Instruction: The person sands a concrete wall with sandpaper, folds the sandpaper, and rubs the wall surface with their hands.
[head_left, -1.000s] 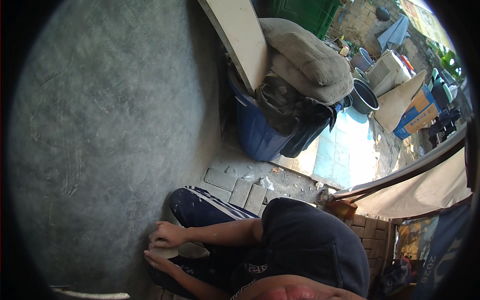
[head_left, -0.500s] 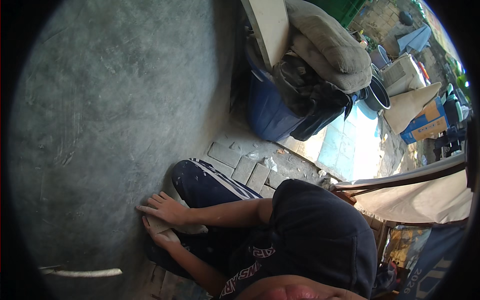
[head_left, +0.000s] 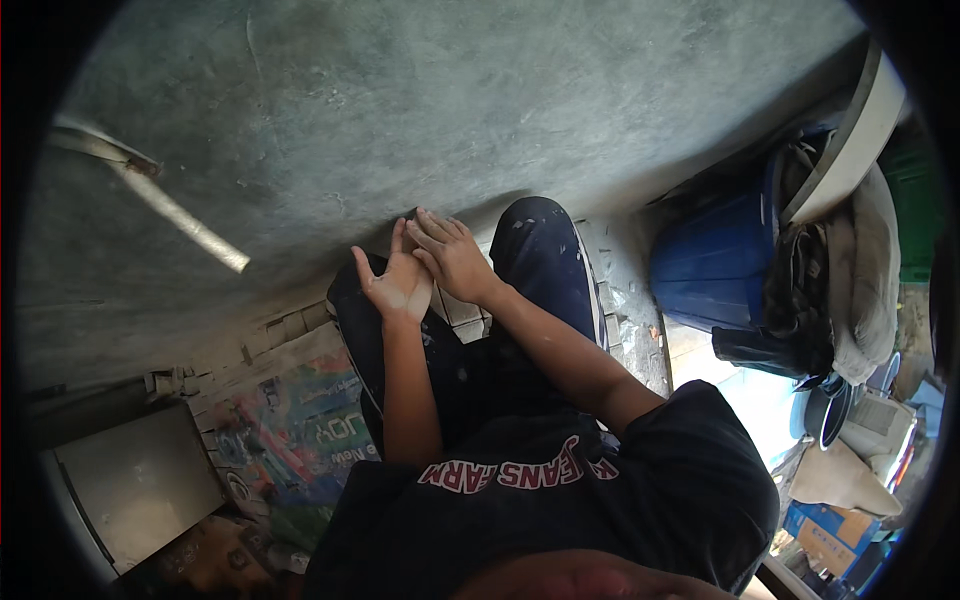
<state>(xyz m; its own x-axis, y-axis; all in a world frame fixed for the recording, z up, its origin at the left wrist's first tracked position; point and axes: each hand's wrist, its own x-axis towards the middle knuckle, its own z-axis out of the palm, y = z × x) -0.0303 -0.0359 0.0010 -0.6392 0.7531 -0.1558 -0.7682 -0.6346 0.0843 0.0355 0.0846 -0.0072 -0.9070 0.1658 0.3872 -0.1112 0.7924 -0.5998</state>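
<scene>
Grey wall [head_left: 560,110], scuffed and streaked, spanning 10 to 2 o'clock, clock centred on the hands. Pale strip [head_left: 190,222] between 9 and 10 o'clock, in front of the wall, near end free. Printed sheet [head_left: 290,410] at 7 o'clock, pavers [head_left: 285,326] along its wall side; flat grey panel [head_left: 140,480] farther out at 8. Blue tub [head_left: 710,250] at 3 o'clock, well apart, dark cloth [head_left: 800,290] and pale board [head_left: 850,140] at its far side. Left hand [head_left: 402,285] palm up, dusted pale, thumb and index spread wide toward 10 and 12 o'clock. Right hand [head_left: 462,262] in from 4 o'clock, fingers nearly straight, laid over left fingers, touching. Cannot tell of anything between them; left palm bare to view. Step in hand, by judgement: hand-on-hand contact just short of the wall. Any shift from this pose probably calls for lifting right fingers off first. Edges: wall near at 12, touch with fingertips not certain; right knee [head_left: 540,215] near at 2; left knee [head_left: 348,310] just beside at 8. Tight between knees; likely more room upward, along the wall face toward 11 and 1 o'clock.
</scene>
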